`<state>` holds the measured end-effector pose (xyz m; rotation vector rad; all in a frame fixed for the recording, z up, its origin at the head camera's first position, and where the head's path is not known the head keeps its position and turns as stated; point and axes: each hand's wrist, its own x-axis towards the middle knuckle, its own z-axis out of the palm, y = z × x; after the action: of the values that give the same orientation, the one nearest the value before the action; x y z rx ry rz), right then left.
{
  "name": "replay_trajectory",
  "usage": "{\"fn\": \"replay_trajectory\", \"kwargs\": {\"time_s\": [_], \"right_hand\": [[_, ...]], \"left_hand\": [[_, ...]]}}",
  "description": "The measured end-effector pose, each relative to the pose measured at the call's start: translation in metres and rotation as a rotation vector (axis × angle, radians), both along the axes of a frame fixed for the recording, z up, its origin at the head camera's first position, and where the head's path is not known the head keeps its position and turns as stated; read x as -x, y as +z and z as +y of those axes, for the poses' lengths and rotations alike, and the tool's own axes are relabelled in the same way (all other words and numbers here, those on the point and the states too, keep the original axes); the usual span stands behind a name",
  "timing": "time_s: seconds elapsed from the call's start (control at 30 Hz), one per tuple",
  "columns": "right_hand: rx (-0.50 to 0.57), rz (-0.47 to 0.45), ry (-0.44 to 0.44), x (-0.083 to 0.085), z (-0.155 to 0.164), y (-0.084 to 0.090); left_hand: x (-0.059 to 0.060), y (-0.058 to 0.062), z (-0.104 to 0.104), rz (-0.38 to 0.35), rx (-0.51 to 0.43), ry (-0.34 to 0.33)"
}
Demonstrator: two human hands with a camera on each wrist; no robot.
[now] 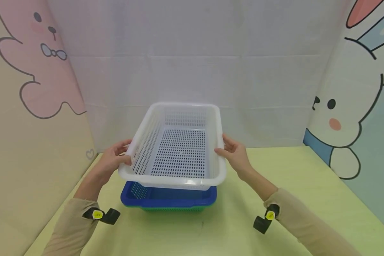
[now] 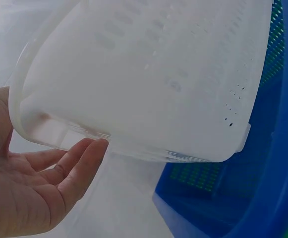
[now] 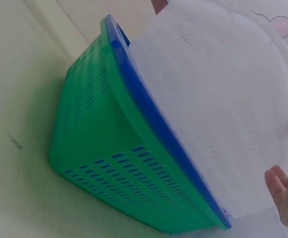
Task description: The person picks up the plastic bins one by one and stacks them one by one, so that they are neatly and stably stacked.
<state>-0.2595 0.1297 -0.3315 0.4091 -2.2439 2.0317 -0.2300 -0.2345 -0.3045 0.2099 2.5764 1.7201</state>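
Observation:
Both hands hold a white slotted plastic basket [image 1: 182,153], tilted with its open side toward me. My left hand [image 1: 113,160] grips its left rim, thumb over the edge and fingers beneath, as the left wrist view also shows [image 2: 39,183]. On the opposite rim my right hand [image 1: 235,154] pinches the edge between thumb and fingers. Under the white basket sits a blue basket [image 1: 169,202], nested inside a green one [image 1: 172,209]. In the right wrist view the green basket [image 3: 99,134] stands on the table with the blue rim [image 3: 148,109] just above its own.
A pale yellow-green table [image 1: 275,170] carries the baskets. Behind it hangs a white sheet [image 1: 192,78]. Side panels with a pink cartoon animal [image 1: 48,81] and a white cartoon rabbit [image 1: 342,110] stand at left and right.

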Motion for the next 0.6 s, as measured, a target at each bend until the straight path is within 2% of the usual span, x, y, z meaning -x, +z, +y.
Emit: {"fn": "replay_trajectory", "kwargs": {"time_s": [0.33, 0.47, 0.6], "right_hand": [[0.0, -0.05, 0.014, -0.004, -0.004, -0.024], [0.004, -0.069, 0.017, -0.004, -0.007, -0.029], [-0.007, -0.079, 0.014, -0.002, -0.011, -0.034]], "left_hand": [[-0.006, -0.025, 0.001, -0.068, -0.046, 0.076], [-0.005, -0.037, -0.003, -0.07, -0.046, 0.098], [-0.005, -0.046, -0.007, -0.053, -0.007, 0.117]]}}
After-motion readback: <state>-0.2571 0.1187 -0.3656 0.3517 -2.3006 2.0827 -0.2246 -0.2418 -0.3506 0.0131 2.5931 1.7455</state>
